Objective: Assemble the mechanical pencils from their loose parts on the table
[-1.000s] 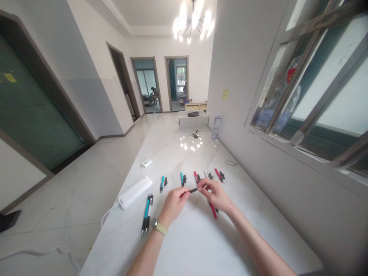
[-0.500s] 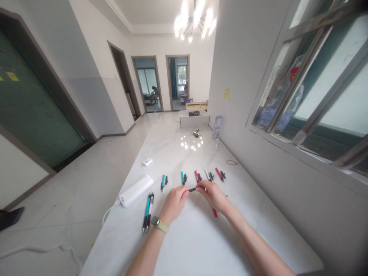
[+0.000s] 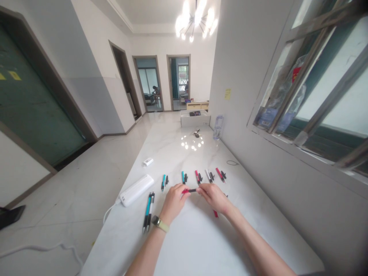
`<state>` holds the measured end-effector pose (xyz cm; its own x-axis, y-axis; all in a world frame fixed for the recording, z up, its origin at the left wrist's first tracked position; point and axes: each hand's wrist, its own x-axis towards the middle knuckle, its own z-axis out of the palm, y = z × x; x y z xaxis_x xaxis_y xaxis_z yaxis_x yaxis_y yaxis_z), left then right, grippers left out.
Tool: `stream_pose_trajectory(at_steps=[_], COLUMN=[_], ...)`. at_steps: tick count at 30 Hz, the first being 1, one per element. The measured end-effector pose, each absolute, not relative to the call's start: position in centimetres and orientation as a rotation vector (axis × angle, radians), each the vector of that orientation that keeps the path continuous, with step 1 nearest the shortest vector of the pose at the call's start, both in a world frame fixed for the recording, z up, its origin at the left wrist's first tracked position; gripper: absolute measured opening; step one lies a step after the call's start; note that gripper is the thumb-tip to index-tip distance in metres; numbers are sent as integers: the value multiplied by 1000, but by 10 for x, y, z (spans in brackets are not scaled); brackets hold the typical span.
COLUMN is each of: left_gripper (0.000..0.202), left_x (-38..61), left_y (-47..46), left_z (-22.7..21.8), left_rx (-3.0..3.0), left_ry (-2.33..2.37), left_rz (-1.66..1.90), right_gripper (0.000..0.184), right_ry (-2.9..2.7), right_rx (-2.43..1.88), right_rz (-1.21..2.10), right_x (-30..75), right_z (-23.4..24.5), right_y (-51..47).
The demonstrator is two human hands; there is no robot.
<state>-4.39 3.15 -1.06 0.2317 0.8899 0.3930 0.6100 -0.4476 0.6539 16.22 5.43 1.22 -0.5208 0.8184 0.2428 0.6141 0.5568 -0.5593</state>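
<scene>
Both my hands meet over the white marble table (image 3: pixel 201 237). My left hand (image 3: pixel 174 202), with a watch on the wrist, pinches the red barrel of a pen (image 3: pixel 189 190). My right hand (image 3: pixel 213 197) pinches the black end of the same pen. Beyond my hands lies a row of short pen parts, teal (image 3: pixel 163 182), teal (image 3: pixel 183 177), red (image 3: pixel 197 176), white (image 3: pixel 208 175) and red (image 3: pixel 220 174), each beside a small black piece. Under my right wrist another red pen (image 3: pixel 215 213) shows in part. Two whole pens (image 3: pixel 148 207), teal and dark, lie to the left.
A white power strip (image 3: pixel 135 190) with a cord lies at the table's left edge, a small white box (image 3: pixel 148 161) beyond it. Farther back are keys (image 3: pixel 196 133), a plastic bottle (image 3: pixel 217 127) and a white tray (image 3: pixel 194 119). A hair band (image 3: pixel 231 163) lies by the right wall.
My hands have drawn closer together on the pen, and the red barrel now shows between my left fingers. The view has shifted slightly.
</scene>
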Motion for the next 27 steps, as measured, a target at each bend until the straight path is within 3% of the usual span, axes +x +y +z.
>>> stream_pose_trajectory(at_steps=[6, 12, 17, 22, 27], left_gripper=[17, 17, 16, 16, 16], left_x=[-43, -44, -43, -43, -42], left_y=[30, 30, 29, 29, 29], left_z=[-6, -6, -5, -5, -4], left_rx=[2143, 2141, 2148, 2139, 2147], left_ry=[1397, 1408, 1423, 1428, 1425], left_rz=[1115, 1112, 1098, 1113, 1113], right_gripper=[45, 19, 34, 27, 38], right_ry=[-2292, -2276, -2314, -2302, -2328], right_rx=[-1192, -1141, -1209, -1188, -1218], right_rz=[661, 633, 557, 557, 526], right_x=[158, 158, 157, 157, 157], right_z=[15, 17, 14, 13, 13], right_y=[48, 47, 48, 47, 47])
